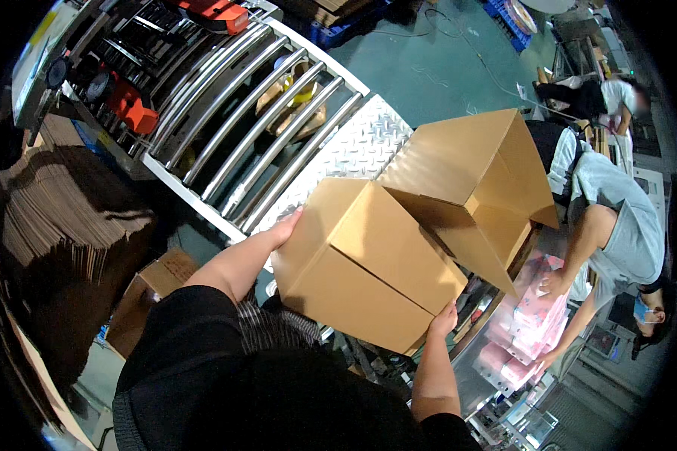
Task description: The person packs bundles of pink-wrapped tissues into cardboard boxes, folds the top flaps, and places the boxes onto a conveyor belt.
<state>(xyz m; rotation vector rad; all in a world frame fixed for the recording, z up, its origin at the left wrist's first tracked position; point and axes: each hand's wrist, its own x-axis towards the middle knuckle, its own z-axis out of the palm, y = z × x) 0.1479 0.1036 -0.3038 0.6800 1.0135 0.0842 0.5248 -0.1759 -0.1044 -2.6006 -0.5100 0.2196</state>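
You hold the closed cardboard box point(368, 263) up off any surface, tilted, between both hands — your left hand point(282, 229) flat against its upper left side, your right hand point(444, 319) curled on its lower right corner. Both hands are pressed to the box with open palms, well apart from each other. Keep that pressure even so it does not slip or twist, I judge. Just beyond, touching or nearly so, a second box point(470, 180) with open flaps sits on the chequered metal plate point(361, 143) — mind its flaps as you move. Farther left runs the roller conveyor point(248, 113). To the right a co-worker point(617, 225) handles pink packs point(530, 319).
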